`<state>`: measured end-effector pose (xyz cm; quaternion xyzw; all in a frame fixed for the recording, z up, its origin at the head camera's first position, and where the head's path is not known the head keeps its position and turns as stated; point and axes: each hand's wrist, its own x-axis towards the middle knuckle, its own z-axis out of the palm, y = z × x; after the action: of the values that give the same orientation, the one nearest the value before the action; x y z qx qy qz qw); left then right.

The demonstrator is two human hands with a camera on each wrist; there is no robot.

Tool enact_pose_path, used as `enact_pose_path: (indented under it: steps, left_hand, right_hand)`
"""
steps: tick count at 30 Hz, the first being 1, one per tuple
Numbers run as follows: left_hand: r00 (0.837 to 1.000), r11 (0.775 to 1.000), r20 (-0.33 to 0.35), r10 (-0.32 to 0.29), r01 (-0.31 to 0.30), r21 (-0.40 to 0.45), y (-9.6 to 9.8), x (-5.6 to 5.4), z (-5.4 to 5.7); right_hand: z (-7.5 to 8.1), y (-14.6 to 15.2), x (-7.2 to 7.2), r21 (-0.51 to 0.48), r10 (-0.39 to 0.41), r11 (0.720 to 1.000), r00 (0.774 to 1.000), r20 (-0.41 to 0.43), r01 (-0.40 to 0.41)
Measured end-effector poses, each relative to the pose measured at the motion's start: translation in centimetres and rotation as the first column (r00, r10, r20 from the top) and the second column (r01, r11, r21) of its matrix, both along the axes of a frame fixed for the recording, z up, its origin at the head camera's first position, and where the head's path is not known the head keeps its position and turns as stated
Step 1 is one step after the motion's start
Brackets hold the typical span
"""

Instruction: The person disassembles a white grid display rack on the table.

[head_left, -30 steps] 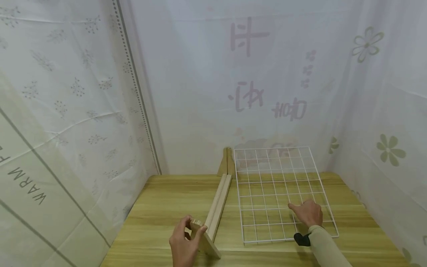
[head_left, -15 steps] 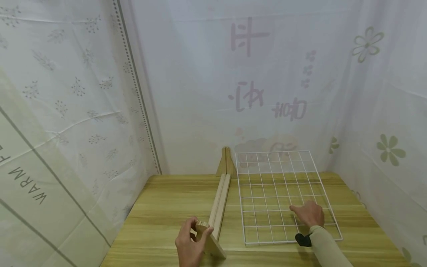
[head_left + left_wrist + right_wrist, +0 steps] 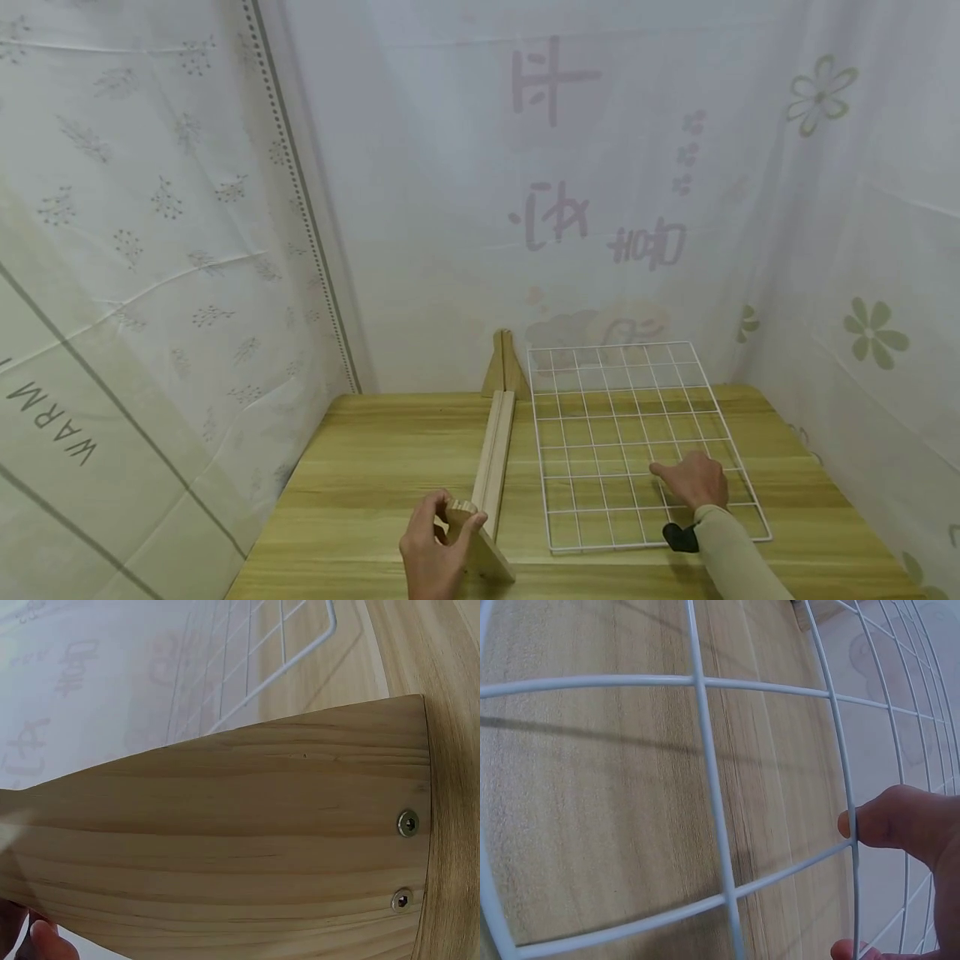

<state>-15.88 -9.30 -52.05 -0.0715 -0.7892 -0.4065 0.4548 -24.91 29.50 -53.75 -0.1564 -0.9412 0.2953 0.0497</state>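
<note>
My left hand [image 3: 437,546] grips the near triangular end board [image 3: 486,560] of a pale wooden frame; its long rail [image 3: 497,454] runs back to a second triangular end [image 3: 502,367]. The left wrist view is filled by that end board [image 3: 240,847], with two screws [image 3: 407,823] near its edge and a fingertip [image 3: 49,941] at the lower left. My right hand [image 3: 693,479] holds a white wire grid panel [image 3: 600,433] to the right of the rail, its far edge raised past the table's back. In the right wrist view, fingers [image 3: 900,825] curl against a grid wire [image 3: 705,772].
Everything sits on a wooden table [image 3: 375,467]. White printed curtains [image 3: 150,250] close in on the left, back and right. A black strap [image 3: 678,537] sits on the right wrist, over a beige sleeve.
My left hand and the near end of the wooden frame have shifted a little to the right. The grid's far edge has dropped slightly and its near corner has slid right.
</note>
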Motion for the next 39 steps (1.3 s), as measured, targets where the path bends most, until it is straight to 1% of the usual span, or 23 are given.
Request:
enact_pose_path:
  steps: [5,11,14,18,25,30,33,39]
  left_hand:
    - [1.000,1.000,-0.003,-0.007,0.007,0.003,0.2,0.0,-0.1]
    - [0.999,1.000,-0.034,-0.018,0.018,0.001,0.6,-0.1,-0.3]
    - [0.999,1.000,-0.039,-0.025,0.026,0.005,0.8,0.0,-0.3]
    - [0.999,1.000,-0.034,-0.028,0.028,0.008,1.1,0.1,-0.4]
    - [1.000,0.999,-0.001,-0.026,0.026,-0.019,1.4,0.0,-0.4]
    - [0.999,0.999,-0.006,-0.036,0.036,-0.007,1.6,0.0,-0.5]
    - [0.999,0.999,-0.006,-0.041,0.041,-0.004,1.8,0.0,-0.4]
    - [0.999,0.999,0.010,-0.052,0.052,0.004,2.1,0.1,-0.2]
  right_hand:
    - [-0.2,0.1,0.0,-0.010,0.012,1.000,1.000,0.024,-0.011]
    - [-0.2,0.3,0.0,-0.008,0.013,1.000,0.998,0.057,-0.013]
    - [-0.2,0.5,0.0,-0.009,0.020,1.000,0.997,0.069,-0.019]
    - [-0.1,0.5,0.1,-0.012,0.035,0.999,0.996,0.081,-0.034]
    - [-0.5,0.6,0.1,0.008,0.030,0.999,0.996,0.083,-0.031]
    - [-0.4,0.4,0.2,0.000,0.044,0.999,0.996,0.081,-0.044]
    - [-0.3,0.3,0.2,0.013,0.047,0.999,0.995,0.084,-0.048]
    - [-0.4,0.4,0.1,0.040,0.056,0.997,0.992,0.115,-0.061]
